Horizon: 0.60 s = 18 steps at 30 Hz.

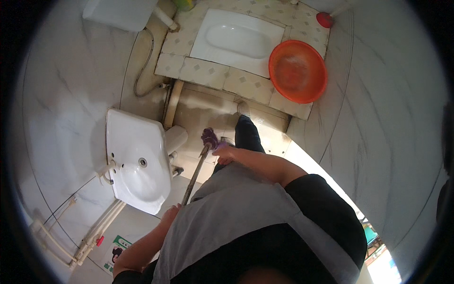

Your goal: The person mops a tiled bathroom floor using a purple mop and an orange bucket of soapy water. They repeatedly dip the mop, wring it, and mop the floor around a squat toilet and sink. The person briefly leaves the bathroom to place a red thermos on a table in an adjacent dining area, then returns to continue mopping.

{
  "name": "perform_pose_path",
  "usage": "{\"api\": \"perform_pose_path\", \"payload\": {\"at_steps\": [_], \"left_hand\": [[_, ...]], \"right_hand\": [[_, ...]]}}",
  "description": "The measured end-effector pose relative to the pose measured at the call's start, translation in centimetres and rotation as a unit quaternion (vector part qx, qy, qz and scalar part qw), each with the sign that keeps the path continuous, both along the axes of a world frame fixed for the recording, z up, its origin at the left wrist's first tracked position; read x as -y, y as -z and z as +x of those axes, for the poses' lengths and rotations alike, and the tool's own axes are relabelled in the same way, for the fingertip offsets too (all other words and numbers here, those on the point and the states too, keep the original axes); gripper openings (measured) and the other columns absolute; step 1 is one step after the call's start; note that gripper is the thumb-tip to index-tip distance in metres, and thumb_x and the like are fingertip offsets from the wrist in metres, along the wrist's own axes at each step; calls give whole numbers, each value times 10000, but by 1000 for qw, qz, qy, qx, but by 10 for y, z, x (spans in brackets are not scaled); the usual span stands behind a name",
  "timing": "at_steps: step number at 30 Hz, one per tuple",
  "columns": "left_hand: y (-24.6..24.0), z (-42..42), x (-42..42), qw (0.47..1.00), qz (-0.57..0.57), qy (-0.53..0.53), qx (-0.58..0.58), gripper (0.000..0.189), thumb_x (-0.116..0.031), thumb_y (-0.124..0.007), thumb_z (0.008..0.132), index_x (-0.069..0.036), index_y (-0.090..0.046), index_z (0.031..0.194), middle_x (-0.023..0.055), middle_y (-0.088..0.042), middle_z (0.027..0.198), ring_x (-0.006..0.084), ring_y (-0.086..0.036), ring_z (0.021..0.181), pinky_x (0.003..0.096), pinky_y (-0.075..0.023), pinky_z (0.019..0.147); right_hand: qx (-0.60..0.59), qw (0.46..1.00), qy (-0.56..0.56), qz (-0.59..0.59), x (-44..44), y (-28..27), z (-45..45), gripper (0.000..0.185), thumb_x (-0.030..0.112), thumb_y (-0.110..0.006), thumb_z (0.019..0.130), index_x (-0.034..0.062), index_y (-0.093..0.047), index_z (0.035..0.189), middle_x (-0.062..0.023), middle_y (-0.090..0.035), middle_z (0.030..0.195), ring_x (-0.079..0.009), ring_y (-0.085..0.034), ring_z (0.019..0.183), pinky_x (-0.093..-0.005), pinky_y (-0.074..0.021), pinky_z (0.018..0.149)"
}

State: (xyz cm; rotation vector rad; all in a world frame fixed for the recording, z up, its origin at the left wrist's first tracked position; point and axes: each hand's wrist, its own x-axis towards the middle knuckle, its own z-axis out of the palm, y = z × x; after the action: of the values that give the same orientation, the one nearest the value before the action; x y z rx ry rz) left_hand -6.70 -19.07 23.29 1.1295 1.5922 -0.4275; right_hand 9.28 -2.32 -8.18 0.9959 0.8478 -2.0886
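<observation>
A mop slants across the space before me, with its purple head [208, 135] towards the tiled floor and its worn handle [195, 177] running down and left. My left hand [172, 212] is closed around the upper handle, beside my grey apron [244, 202]. My right hand [225, 153] is low by the mop head, its fingers bent. A bit of purple shows against that hand, but whether the fingers grip it is unclear. One of my shoes [243, 108] is near the foot of a tiled step.
A white washbasin [142, 163] juts from the left wall, above pipes. Ahead, a raised tiled platform [205, 72] holds a squat toilet [237, 35] and an orange plastic basin [298, 71]. A red plunger [324, 20] stands at the far right corner. A cistern [118, 14] hangs upper left.
</observation>
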Motion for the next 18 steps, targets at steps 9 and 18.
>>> {"api": "perform_pose_path", "payload": {"at_steps": [9, 18], "left_hand": [[-56, -9, -48, 971, -25, -234, -32, 254, -177, -495, 807, 54, -519, 910, 228, -569, 753, 356, -576, 743, 428, -450, 671], [-61, -11, -110, 669, 105, -719, 157, 477, -190, -482, 869, -76, -306, 1298, 93, -469, 1181, 164, -494, 970, 283, -428, 754]], "right_hand": [[23, 999, -40, -15, -41, -28, -21, 435, 406, -530, 800, 7, -563, 970, -157, -618, 857, -222, -611, 687, -335, -496, 554], [-135, 933, 84, -322, -54, -192, -102, 502, 462, -528, 807, 20, -503, 1043, -129, -565, 1012, -206, -555, 923, -353, -428, 825]]}}
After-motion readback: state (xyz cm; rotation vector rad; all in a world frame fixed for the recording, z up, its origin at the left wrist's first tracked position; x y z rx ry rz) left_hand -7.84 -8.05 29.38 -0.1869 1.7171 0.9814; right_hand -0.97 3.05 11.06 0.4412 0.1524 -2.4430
